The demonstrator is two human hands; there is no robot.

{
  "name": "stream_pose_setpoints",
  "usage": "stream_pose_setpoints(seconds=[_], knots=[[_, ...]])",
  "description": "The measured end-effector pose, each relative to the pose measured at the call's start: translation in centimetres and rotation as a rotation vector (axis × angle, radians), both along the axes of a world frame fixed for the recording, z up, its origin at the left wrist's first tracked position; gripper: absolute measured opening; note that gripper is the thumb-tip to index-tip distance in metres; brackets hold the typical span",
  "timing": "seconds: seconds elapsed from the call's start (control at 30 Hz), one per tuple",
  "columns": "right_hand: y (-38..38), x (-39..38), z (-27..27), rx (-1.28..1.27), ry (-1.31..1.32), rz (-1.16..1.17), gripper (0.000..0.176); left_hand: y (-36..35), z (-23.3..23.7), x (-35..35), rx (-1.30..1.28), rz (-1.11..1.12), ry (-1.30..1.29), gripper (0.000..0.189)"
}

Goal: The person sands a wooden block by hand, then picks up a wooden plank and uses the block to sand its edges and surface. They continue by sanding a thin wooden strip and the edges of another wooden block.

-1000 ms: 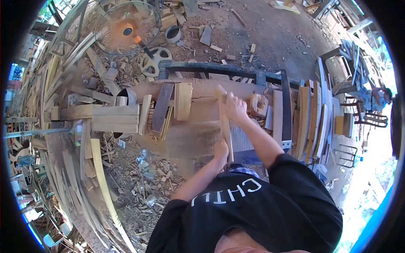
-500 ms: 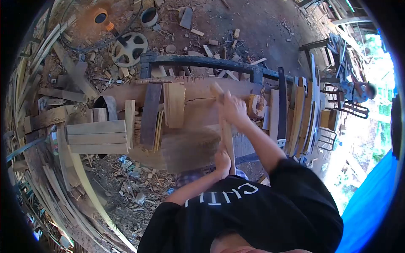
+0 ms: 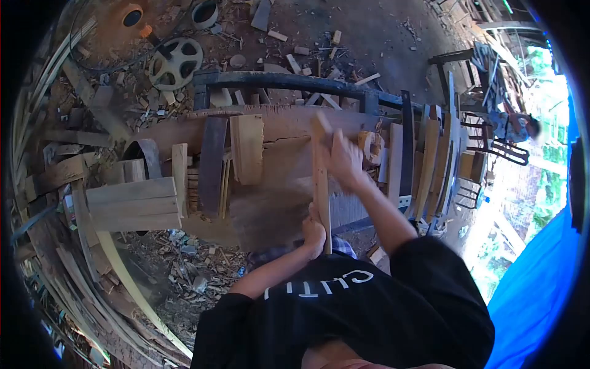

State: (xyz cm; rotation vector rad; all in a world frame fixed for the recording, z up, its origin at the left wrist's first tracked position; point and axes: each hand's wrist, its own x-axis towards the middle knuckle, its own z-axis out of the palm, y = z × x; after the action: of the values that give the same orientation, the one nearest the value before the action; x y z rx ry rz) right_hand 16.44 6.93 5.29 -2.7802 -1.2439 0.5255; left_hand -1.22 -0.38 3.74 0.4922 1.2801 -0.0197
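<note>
A long, narrow wooden strip (image 3: 321,178) stands out from my body across the bench, its near end close to my shirt. My left hand (image 3: 314,234) is wrapped around the strip's lower part. My right hand (image 3: 344,161) is beside the strip's upper part, with its fingers curled and somewhat blurred. A small dark shape shows at those fingertips, but I cannot make out what it is. Under the strip lies a wide wooden board (image 3: 286,163) with a crack in it. To the right of my right hand sits a short, pale, hollowed wood piece (image 3: 371,146).
Pale blocks (image 3: 247,149) and a dark plank (image 3: 212,166) lie left on the bench. Upright slats (image 3: 430,163) crowd its right side. A dark beam (image 3: 289,82) runs behind. Scraps and a spoked wheel (image 3: 176,63) lie on the ground. A person (image 3: 513,126) is far right.
My right hand has shifted slightly right, off the strip's upper part to its side. My left hand still grips the strip's lower part. The whole view has shifted a little left.
</note>
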Motion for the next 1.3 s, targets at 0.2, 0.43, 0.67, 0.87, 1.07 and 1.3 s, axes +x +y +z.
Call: stream_pose_setpoints(seconds=[0.2,0.43,0.67,0.87,1.07,1.3], knots=[[-0.8,0.5,0.3,0.043,0.080,0.054,0.040,0.0,0.8,0.3,0.025,-0.052,0.058,0.078],[-4.4,-2.8,3.5,-0.006,0.195,0.024,0.039,-0.6,-0.4,0.4,0.047,-0.068,0.087,0.080],[0.5,1.6,-1.0,0.159,0.150,-0.029,0.036,-1.2,-1.5,0.1,0.104,-0.139,0.169,0.081],[-6.4,-3.8,5.5,-0.002,0.244,0.070,0.034,-0.1,0.7,0.5,0.000,-0.070,0.083,0.075],[1.4,4.3,-4.1,0.187,0.058,-0.031,0.037,-0.7,-0.2,-0.4,0.009,-0.107,0.073,0.081],[-5.9,-4.3,5.3,0.053,0.265,0.024,0.036,0.1,0.0,-0.2,0.079,-0.155,0.041,0.082]])
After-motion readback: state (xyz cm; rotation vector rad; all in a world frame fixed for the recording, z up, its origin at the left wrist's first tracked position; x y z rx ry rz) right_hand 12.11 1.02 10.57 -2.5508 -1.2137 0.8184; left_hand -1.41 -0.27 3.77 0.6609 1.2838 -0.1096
